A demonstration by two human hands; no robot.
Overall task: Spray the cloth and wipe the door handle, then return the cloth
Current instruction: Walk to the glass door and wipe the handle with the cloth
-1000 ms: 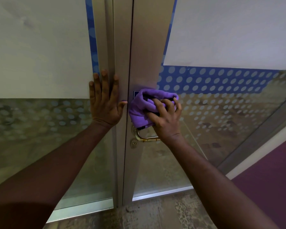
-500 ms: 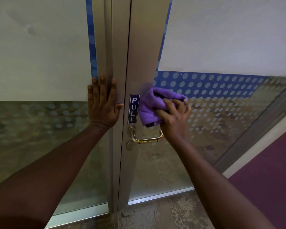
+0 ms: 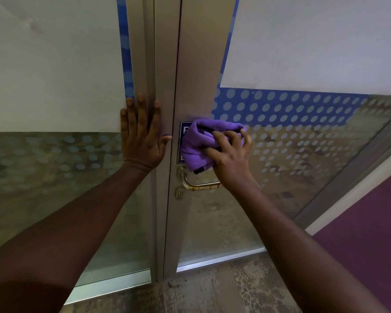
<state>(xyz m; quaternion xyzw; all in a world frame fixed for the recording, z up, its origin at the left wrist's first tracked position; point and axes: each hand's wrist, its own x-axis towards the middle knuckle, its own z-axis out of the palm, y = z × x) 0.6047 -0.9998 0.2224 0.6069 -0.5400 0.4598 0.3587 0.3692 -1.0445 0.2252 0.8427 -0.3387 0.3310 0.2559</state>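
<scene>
My right hand (image 3: 231, 158) grips a bunched purple cloth (image 3: 201, 143) and presses it against the metal door stile, covering most of the blue PULL sign (image 3: 182, 132). The brass lever handle (image 3: 198, 185) sits just below the cloth, with its free end hidden behind my wrist. A round keyhole (image 3: 180, 194) lies under the handle. My left hand (image 3: 142, 136) rests flat, fingers spread, on the frame of the neighbouring door, left of the gap between the two doors.
Glass panels with white film, a blue dotted band (image 3: 280, 105) and frosted dots flank the metal door frame (image 3: 196, 53). A worn, stained floor (image 3: 212, 288) lies below. A purple wall (image 3: 370, 233) with a white strip runs along the right.
The cloth in my right hand slid right, uncovering the PULL sign, then back left over it. My left hand stays flat on the frame.
</scene>
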